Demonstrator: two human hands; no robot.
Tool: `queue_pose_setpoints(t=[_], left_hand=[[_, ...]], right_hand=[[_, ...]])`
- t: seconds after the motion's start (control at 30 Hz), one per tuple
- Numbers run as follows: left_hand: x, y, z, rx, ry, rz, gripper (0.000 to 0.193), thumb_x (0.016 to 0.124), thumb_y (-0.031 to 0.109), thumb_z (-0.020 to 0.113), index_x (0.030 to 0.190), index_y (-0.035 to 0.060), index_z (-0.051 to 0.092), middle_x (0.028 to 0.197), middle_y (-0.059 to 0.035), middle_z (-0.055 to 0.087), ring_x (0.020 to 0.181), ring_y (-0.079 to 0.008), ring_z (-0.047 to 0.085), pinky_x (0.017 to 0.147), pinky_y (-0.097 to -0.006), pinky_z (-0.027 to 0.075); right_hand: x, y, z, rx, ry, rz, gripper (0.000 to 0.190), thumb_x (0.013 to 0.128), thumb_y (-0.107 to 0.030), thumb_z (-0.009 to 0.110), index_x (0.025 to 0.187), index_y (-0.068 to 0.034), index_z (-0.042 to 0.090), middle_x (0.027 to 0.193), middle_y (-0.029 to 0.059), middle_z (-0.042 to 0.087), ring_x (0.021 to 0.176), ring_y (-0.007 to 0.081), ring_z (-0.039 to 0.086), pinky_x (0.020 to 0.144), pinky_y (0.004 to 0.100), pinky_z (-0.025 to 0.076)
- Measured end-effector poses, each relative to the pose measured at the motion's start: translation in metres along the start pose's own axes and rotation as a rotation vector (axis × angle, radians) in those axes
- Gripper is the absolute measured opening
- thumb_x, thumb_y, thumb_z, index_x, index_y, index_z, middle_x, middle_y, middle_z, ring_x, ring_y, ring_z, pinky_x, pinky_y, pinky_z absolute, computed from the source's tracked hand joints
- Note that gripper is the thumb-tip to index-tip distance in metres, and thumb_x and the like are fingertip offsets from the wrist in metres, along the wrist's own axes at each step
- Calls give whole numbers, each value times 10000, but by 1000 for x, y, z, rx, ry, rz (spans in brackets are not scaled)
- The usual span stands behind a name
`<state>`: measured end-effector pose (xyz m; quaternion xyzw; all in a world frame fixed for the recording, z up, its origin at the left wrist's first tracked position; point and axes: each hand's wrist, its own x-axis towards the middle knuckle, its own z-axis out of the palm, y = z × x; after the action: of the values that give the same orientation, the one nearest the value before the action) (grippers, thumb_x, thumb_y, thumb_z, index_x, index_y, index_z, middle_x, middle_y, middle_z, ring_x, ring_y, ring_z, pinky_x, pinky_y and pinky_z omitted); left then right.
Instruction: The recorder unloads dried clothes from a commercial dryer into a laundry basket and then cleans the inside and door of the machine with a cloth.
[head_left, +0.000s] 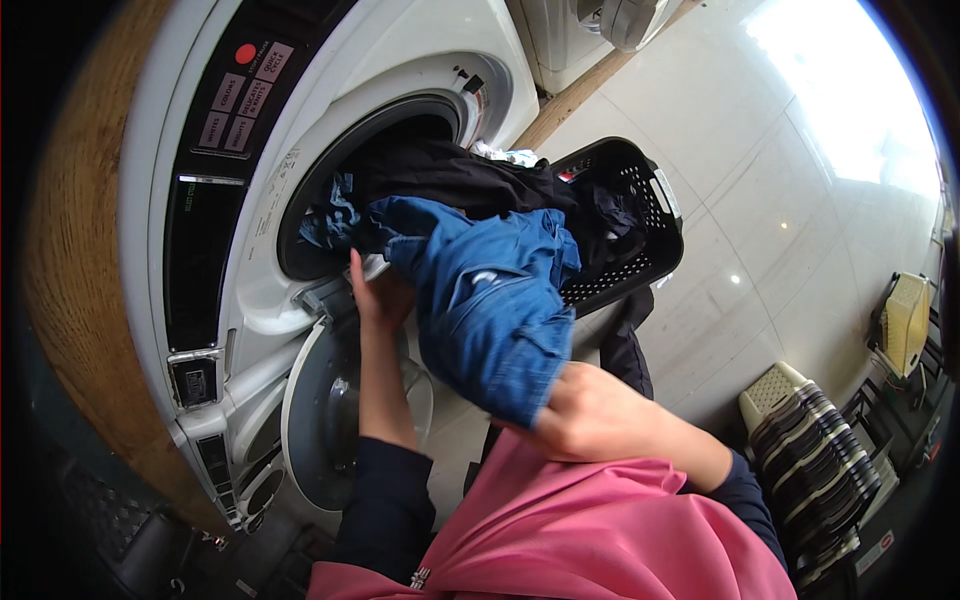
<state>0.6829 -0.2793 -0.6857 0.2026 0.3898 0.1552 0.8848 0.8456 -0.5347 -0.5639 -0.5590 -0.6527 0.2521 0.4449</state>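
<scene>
Blue denim jeans (487, 300) stretch from the opening of a front-loading washing machine (262, 195) towards the person's body. My right hand (574, 412) is closed on their near end, beside the pink apron. Just below the drum opening, my left hand (379, 292) is raised with thumb and fingers apart; some of its fingers are hidden behind the denim, and I see nothing held in it. Black clothing (457, 176) lies across the drum's edge and reaches to a black plastic laundry basket (667, 247). More blue fabric (334, 217) shows inside the drum.
The machine's round door (322, 420) hangs wide beside my left forearm. A small white cloth (510, 156) lies between drum and basket. Stacked baskets (817, 457) stand on the tiled floor (727, 300) at the right. A wooden surface (82, 247) borders the machine on the left.
</scene>
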Motion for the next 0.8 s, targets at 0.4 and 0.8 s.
queue_pose_setpoints(t=[0.4, 0.8], left_hand=[[-62, -133, 77, 623, 282, 168, 367, 900, 144, 545, 1214, -37, 486, 1169, -98, 546, 1056, -184, 512, 939, -309, 388], [-18, -181, 13, 896, -229, 415, 308, 842, 144, 596, 1090, -31, 544, 1005, -144, 610, 985, -229, 566, 863, -323, 428]], right_hand=[[-92, 191, -38, -173, 669, 1009, 265, 720, -112, 732, 931, 21, 640, 836, 136, 671, 740, 260, 657, 668, 333, 506], [103, 179, 141, -166, -348, 717, 441, 739, -307, 656, 1062, -34, 532, 895, 185, 650, 844, 326, 650, 747, 402, 516]])
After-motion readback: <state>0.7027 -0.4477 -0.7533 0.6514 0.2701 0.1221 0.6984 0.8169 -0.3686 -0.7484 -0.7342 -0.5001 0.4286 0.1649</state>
